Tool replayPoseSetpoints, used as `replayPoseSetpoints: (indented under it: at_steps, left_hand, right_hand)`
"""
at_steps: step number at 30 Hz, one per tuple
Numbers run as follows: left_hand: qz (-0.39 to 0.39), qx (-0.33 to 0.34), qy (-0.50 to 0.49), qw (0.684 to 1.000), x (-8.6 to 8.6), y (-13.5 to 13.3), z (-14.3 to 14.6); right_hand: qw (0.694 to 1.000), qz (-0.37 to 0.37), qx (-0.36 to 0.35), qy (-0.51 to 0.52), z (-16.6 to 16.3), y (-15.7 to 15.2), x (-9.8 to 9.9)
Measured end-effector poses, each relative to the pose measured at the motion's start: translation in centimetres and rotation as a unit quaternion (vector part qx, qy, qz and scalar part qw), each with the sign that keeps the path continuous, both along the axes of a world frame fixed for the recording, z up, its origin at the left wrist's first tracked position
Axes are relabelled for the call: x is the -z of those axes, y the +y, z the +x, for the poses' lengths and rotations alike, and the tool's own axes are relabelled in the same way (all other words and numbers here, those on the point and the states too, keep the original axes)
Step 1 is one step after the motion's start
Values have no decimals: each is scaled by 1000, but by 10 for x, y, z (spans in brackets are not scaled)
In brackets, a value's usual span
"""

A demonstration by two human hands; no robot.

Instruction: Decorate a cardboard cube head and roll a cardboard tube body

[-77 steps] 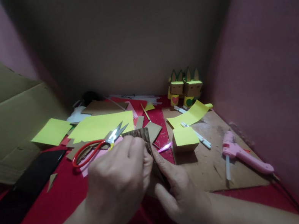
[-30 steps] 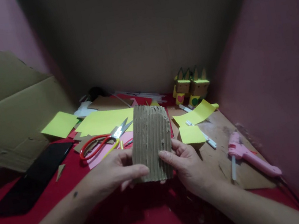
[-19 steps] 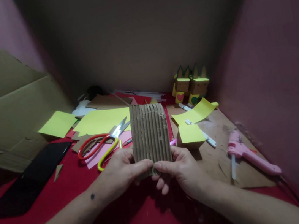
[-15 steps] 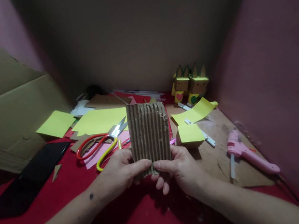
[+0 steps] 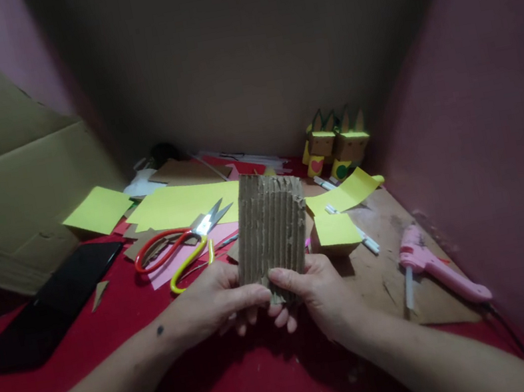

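Note:
A piece of corrugated cardboard with its ridges bared is held up in front of me, leaning slightly to the right. My left hand pinches its lower left corner, thumb on the ridged face and fingers behind. On the lower right, my right hand grips it the same way, its thumb pressed on the ridges. Beyond my left hand lie scissors with red and yellow handles, blades apart, over yellow paper and pink paper. A small box with a yellow top stands beyond my right hand.
A pink glue gun rests on a cardboard sheet at right, its cord trailing down. A black phone lies at left beside a large cardboard panel. Two cardboard figures stand at the back; walls close in both sides.
The corrugated piece has tilted from nearly upright to a rightward lean and moved slightly right. Both hands still hold it; the right thumb sits a little higher on the ridges.

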State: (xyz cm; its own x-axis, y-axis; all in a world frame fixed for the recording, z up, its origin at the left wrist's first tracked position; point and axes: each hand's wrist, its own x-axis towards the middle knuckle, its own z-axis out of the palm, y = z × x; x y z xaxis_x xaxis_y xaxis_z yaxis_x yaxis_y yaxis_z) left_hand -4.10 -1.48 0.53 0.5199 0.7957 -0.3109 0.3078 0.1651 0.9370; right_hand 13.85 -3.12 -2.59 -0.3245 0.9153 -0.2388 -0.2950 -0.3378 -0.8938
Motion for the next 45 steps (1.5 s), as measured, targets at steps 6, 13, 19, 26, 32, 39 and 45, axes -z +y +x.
replayPoseSetpoints:
  at_steps: [6, 13, 19, 26, 32, 39, 45]
  left_hand:
    - [-20, -53, 16, 998, -1, 3, -5]
    - [32, -50, -13, 998, 0, 6, 4]
    - [3, -48, -2, 999, -1, 11, 2]
    - [48, -108, -12, 993, -10, 19, -1]
    - [20, -73, -23, 997, 0, 15, 5]
    - [40, -90, -40, 994, 3, 14, -1]
    - [-4, -3, -28, 1000, 4, 14, 0]
  right_hand:
    - [998, 26, -42, 34, 4, 3, -2]
    - [999, 29, -25, 15, 2, 2, 2]
    - [998, 33, -50, 12, 4, 2, 1]
    - [999, 19, -40, 0, 8, 4, -1]
    - [998, 38, 34, 26, 6, 5, -6]
    - [999, 4, 31, 35, 3, 4, -6]
    - [995, 16, 54, 79, 3, 4, -11]
